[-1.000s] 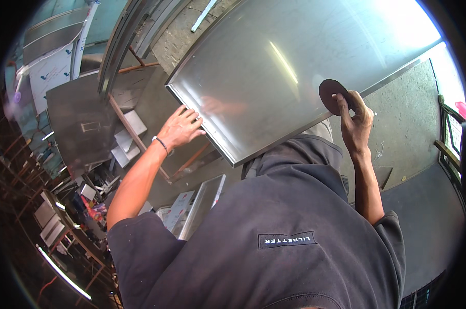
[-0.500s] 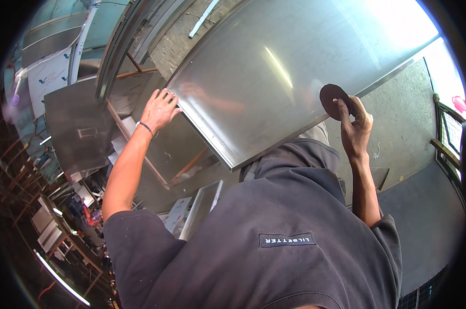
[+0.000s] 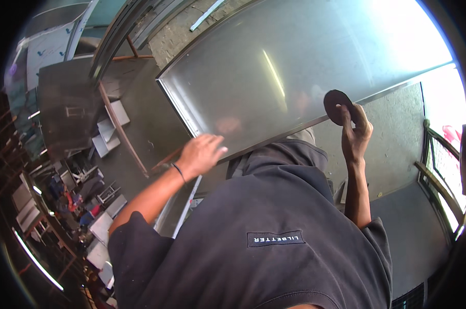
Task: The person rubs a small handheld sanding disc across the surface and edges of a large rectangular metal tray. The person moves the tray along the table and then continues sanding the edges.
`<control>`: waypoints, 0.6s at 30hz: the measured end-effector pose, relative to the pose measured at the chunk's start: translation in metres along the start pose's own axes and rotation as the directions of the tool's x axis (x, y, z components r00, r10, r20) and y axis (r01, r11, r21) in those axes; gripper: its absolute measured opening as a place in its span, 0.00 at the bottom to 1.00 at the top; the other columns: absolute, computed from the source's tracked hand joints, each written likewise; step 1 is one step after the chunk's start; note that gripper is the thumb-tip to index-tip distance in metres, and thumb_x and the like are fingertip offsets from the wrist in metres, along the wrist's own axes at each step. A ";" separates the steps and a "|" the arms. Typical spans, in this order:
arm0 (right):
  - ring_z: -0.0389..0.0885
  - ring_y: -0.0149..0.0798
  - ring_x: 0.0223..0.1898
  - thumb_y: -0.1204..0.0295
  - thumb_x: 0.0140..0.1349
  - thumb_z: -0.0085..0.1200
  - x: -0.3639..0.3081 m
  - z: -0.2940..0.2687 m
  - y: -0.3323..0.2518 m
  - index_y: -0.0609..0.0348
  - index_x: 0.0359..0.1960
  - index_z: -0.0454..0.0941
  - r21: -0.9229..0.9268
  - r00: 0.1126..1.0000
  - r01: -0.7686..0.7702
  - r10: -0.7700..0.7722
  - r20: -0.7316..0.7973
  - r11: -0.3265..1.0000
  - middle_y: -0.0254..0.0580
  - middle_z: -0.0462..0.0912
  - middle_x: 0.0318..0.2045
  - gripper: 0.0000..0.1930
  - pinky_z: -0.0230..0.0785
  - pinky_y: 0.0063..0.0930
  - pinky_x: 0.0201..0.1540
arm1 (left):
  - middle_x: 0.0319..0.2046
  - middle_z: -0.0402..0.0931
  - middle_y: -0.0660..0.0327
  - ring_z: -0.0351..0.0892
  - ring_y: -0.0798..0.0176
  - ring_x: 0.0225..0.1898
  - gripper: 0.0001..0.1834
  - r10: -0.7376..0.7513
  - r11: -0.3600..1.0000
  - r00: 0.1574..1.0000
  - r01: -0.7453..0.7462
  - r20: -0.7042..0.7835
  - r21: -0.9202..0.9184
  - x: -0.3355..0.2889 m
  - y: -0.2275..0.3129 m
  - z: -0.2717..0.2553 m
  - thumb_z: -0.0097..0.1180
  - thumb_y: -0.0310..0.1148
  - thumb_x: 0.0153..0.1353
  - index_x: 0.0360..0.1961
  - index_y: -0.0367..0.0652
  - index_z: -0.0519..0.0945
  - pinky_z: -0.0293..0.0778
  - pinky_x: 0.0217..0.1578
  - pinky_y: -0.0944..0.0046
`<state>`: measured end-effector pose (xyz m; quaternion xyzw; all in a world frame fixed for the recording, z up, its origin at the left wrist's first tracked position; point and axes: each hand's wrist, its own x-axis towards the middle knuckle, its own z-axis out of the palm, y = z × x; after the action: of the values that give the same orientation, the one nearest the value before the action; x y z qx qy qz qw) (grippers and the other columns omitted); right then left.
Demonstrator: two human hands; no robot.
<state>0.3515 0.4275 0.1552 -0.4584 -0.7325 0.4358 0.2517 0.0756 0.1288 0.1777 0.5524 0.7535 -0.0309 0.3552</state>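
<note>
A large stainless steel panel (image 3: 233, 98) with a raised, folded rim lies in front of me, its surface shiny with a long light reflection. My left hand (image 3: 199, 157) is over the panel's near left corner, palm down, thumb apart from the fingers. It is smeared by motion, holds nothing that I can see, and whether it touches the rim I cannot tell. Between the thumb and fingers of my right hand (image 3: 357, 134) is a thin, dark brown abrasive disc (image 3: 333, 105) with a small centre hole. That disc is held up over the panel's near edge, on the right.
A brown metal bar (image 3: 122, 131) stands left of the panel, near pale sheet pieces (image 3: 114, 121). Further left is a grey metal sheet (image 3: 63, 110). A pale strip (image 3: 207, 15) lies beyond the panel. At the far right rises a railing (image 3: 441, 190).
My left hand has moved right and nearer to me, from the panel's left edge to its near left corner. My right hand still holds the disc at nearly the same spot.
</note>
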 end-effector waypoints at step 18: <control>0.85 0.31 0.40 0.71 0.70 0.55 0.014 -0.005 0.007 0.66 0.44 0.83 -0.099 0.996 0.016 -0.007 0.086 0.995 0.41 0.88 0.36 0.10 0.74 0.29 0.47 | 0.49 0.81 0.51 0.77 0.47 0.53 0.26 -0.331 0.906 0.930 0.267 -0.159 -0.327 0.021 0.053 0.054 0.52 0.51 0.70 0.52 0.36 0.79 0.72 0.55 0.52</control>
<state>0.3516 0.4437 0.1515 -0.4470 -0.7662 0.4164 0.1994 0.1452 0.1429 0.1436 0.3694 0.8588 0.0881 0.3439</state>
